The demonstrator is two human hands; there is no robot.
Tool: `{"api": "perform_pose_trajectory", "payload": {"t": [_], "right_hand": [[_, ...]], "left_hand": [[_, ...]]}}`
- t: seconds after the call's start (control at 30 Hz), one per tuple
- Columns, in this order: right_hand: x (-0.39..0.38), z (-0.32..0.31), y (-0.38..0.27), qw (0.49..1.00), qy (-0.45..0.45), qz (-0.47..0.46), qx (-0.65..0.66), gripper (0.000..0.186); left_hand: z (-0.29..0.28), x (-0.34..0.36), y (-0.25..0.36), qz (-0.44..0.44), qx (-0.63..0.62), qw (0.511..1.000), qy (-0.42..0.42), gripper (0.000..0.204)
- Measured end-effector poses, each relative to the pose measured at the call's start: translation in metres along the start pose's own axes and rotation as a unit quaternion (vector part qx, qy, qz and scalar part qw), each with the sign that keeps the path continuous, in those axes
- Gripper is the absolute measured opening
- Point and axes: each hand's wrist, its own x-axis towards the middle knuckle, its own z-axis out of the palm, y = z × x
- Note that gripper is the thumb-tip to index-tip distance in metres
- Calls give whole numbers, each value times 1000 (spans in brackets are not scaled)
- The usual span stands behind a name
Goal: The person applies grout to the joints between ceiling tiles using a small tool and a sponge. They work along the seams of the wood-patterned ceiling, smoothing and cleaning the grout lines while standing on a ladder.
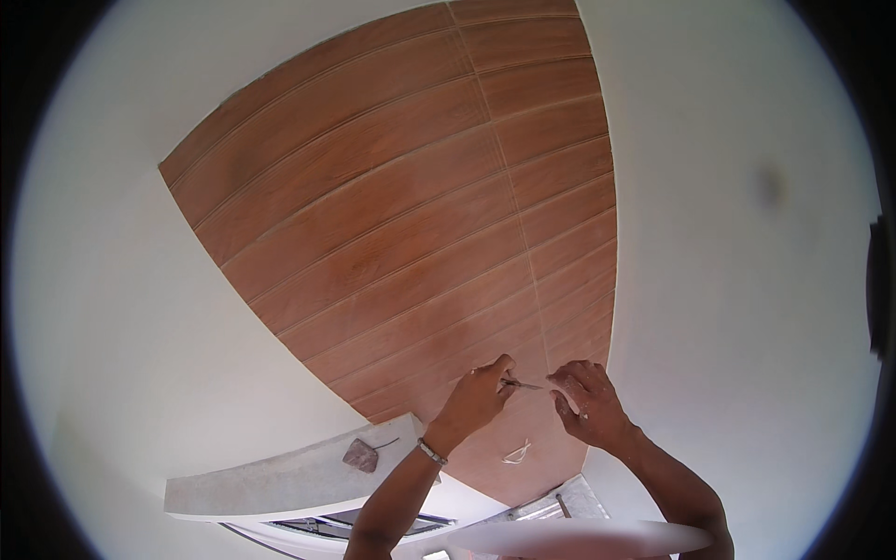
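Note:
My left hand (481, 397), raised against the reddish-brown panelled ceiling (392, 233), grips a small thin metal tool (523, 384) that points toward my right hand (583, 399). It looks like pliers or scissors, but is too small to tell. My right hand, dusted with white, has its fingers curled and apart beside the tool's tip, with nothing visible in them. Below and between both hands, a white loop of wire or cord (516, 452) shows against the panels.
A grey-white ledge (233, 495) runs at the lower left, with a dark squarish piece (362, 456) and thin rod on it. White surfaces (728, 233) border the panels. Window-like openings show along the bottom, partly behind a blurred pale shape (579, 539).

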Motion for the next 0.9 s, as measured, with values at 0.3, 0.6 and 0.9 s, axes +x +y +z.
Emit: {"api": "perform_pose_trajectory", "payload": {"t": [0.3, 0.6, 0.9], "right_hand": [[32, 51, -34, 967, -232, -107, 12, 37], [60, 81, -47, 961, -246, -98, 78, 27], [195, 23, -23, 987, -94, 15, 130, 29]], "left_hand": [[29, -77, -43, -66, -144, 987, 39, 35], [17, -95, -52, -43, -154, 977, 140, 45], [7, -144, -189, -174, -53, 914, 363, 14]]}}
